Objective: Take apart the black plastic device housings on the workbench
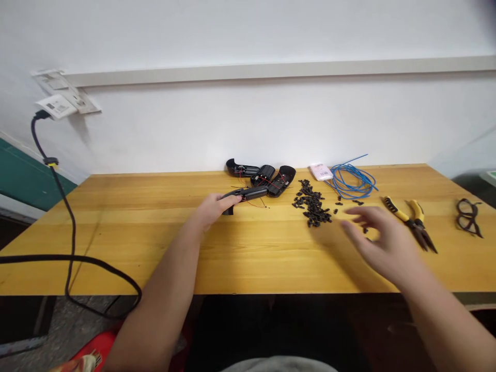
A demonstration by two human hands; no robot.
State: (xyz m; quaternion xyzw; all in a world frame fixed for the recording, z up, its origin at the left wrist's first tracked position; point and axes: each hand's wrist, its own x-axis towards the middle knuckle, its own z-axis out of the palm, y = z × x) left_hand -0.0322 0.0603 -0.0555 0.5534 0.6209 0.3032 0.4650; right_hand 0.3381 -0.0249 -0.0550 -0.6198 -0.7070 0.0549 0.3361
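Observation:
My left hand [211,211] is closed on the near end of a black plastic casing [254,193] with thin red and black wires, low over the table. Just behind it lie more such casings: one at the left [248,170], one in the middle [264,174] and one at the right [282,181], some with wires showing inside. My right hand [382,240] is blurred, its thumb and fingers apart with nothing visible between them. It hovers right of a pile of small black plastic pieces [315,206], and a few loose pieces lie around and under its fingers.
Behind the pile are a pink-white packet [321,172] and a coil of blue wire [352,181]. Yellow-handled pliers [416,222] and black-framed glasses [468,216] lie to the right. A black cable [73,222] hangs from a wall socket and loops over the table's left front edge.

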